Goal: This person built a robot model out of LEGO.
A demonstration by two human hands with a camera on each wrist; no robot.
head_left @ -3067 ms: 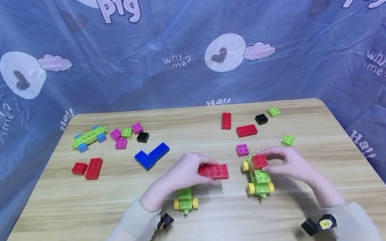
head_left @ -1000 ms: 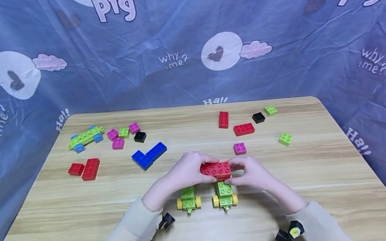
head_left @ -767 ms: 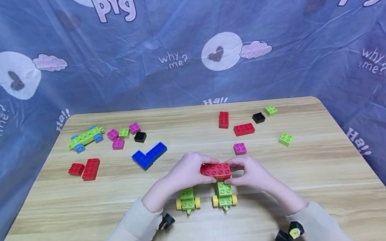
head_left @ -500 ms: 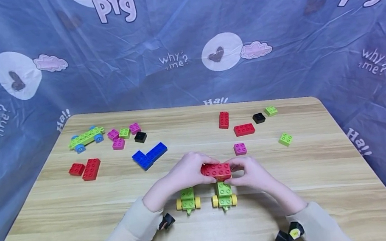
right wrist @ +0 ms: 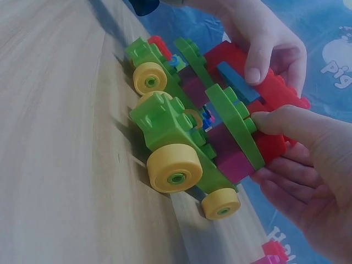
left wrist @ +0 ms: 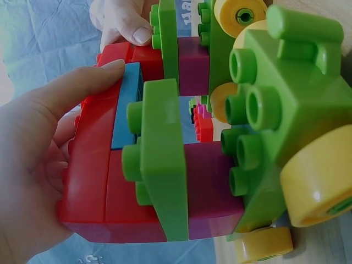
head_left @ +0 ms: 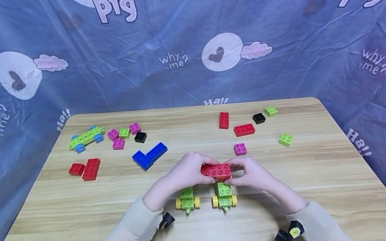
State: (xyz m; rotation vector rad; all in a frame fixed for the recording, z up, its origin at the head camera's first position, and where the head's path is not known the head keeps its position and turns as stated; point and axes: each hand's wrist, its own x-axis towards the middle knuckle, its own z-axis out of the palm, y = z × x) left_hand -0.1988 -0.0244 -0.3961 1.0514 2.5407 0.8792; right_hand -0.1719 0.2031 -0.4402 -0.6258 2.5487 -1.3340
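Note:
Two toy-brick cars, a left one (head_left: 187, 201) and a right one (head_left: 224, 194), stand side by side on yellow wheels. Each has a green base, a purple brick (left wrist: 212, 176) and a green plate (left wrist: 163, 157), with red brick above. A blue brick (left wrist: 127, 107) sits between red ones on the left car. Across the top lies a long red brick (head_left: 217, 171), spanning towards the right car. My left hand (head_left: 187, 173) grips its left end, thumb at the blue brick. My right hand (head_left: 245, 173) pinches the red brick (right wrist: 269, 146) on the right car.
At the back left stands a green car base (head_left: 86, 137) with blue wheels, near pink, green and black bricks. Red bricks (head_left: 91, 169) and blue bricks (head_left: 150, 156) lie in front. Several loose bricks, including a pink one (head_left: 240, 149), lie at the back right.
Since about three seconds ago, my right hand has brought the right car leftward, up beside the left car, under the long red brick's end. Over the last second both hands stay nearly still.

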